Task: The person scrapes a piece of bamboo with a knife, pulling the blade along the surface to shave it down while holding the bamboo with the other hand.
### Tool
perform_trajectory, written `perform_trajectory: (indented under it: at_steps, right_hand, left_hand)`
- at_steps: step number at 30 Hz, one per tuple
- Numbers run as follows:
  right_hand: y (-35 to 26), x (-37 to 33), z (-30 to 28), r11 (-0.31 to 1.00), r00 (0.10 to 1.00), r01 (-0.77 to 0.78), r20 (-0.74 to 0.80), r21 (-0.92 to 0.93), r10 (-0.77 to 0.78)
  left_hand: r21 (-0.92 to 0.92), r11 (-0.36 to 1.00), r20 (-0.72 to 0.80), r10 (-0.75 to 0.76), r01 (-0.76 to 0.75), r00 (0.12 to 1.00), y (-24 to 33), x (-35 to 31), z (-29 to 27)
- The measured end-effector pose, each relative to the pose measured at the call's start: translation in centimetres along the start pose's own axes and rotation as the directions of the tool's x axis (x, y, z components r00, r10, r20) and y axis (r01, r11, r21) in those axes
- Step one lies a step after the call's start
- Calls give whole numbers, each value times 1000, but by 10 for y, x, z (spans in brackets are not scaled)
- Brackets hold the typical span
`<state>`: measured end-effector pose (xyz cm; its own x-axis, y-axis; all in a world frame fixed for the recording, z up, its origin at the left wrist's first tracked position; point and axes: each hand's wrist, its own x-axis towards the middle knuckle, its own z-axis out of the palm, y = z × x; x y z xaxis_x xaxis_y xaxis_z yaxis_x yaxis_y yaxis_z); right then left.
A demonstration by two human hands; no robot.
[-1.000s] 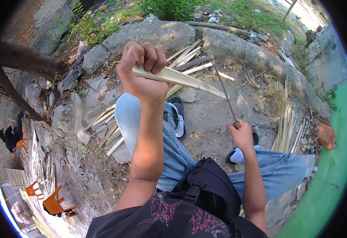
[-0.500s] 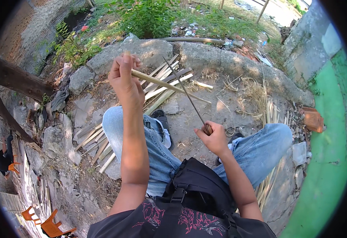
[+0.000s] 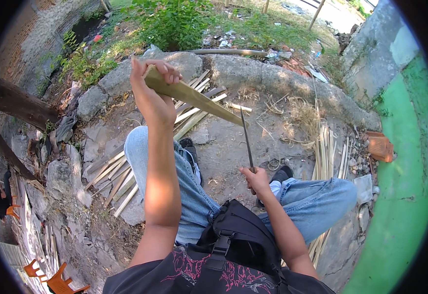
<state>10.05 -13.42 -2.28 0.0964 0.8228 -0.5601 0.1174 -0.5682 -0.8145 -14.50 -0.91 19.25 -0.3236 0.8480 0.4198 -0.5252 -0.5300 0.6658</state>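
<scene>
We see the left hand (image 3: 154, 100) raised over the left knee, its fingers curled around the wide near end of a flat, pale olive slat (image 3: 197, 98), which slants away toward the ground ahead. The right hand (image 3: 257, 180) is closed around the handle of a long thin knife (image 3: 248, 142); its blade crosses the slat's far end in our view, though we cannot tell whether they touch. Curly shavings (image 3: 299, 120) strewn on the ground suggest to us that some trimming is done. Narrow strips lie by the left leg (image 3: 121, 179), and more by the right (image 3: 325, 152). The held slat looks whole, with no shaving hanging from it; how much cutting it needs, we cannot judge.
</scene>
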Motion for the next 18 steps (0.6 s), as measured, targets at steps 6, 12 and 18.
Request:
perform_trajectory:
  at_steps: [6, 12, 18]
  right_hand:
    - [24, 17, 6, 966, 980, 177, -51, -189, -190]
    - [9, 10, 8, 962, 976, 200, -52, -184, -213]
    - [-12, -1, 12, 944, 955, 276, -55, -182, -290]
  left_hand:
    - [-26, 1000, 57, 10, -8, 998, -8, 1, 4]
    - [-62, 998, 24, -22, 24, 999, -5, -6, 9]
    - [37, 999, 10, 9, -10, 1000, 1, -11, 7]
